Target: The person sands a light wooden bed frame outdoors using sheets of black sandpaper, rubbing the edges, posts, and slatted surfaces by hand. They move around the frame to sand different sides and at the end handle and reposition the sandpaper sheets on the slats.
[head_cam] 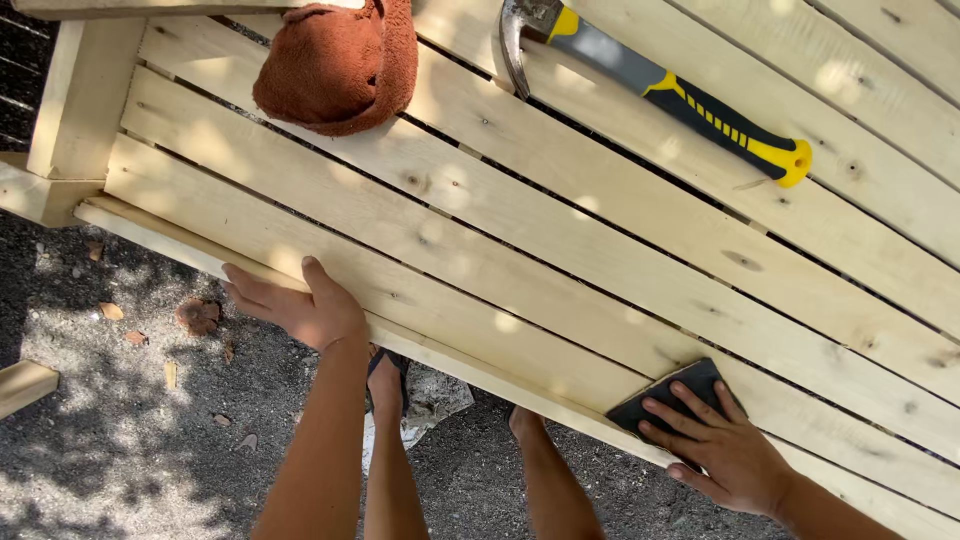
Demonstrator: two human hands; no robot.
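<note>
Sandpaper sheet [668,396] (dark, flat) under right hand [722,446], along slat edge [480,365].

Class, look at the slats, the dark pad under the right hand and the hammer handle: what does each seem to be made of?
Slats: pale bare wood, likely pine; knots and grain show, no paint.
Pad: probably a sanding sponge or sandpaper; dark grey, matte, pressed flat by the right hand.
Hammer handle: seemingly rubber or plastic grip, yellow, black and grey, ribbed.
</note>
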